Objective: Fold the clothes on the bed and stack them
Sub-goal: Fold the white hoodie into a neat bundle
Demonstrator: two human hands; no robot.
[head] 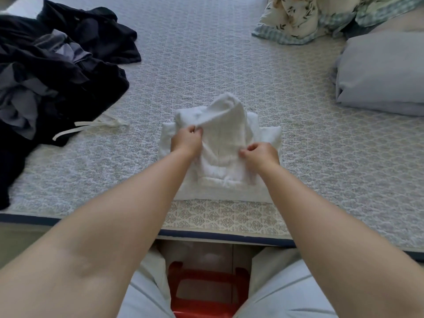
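White textured cloth garment, partly folded, lying on the bed near its front edge, square to the person; its hood-like upper portion stands raised in a peak. Left hand: fingers curled, pinching a fold of the white fabric at its left side. Right hand: fingers curled, pinching the fabric lower on its right side. Heap of unfolded dark black and grey clothes at the far left of the bed, a pale drawstring trailing from it. Grey-blue pillow at right; floral-print bedding bunched at the far right corner. Red plastic stool below, between the person's knees.
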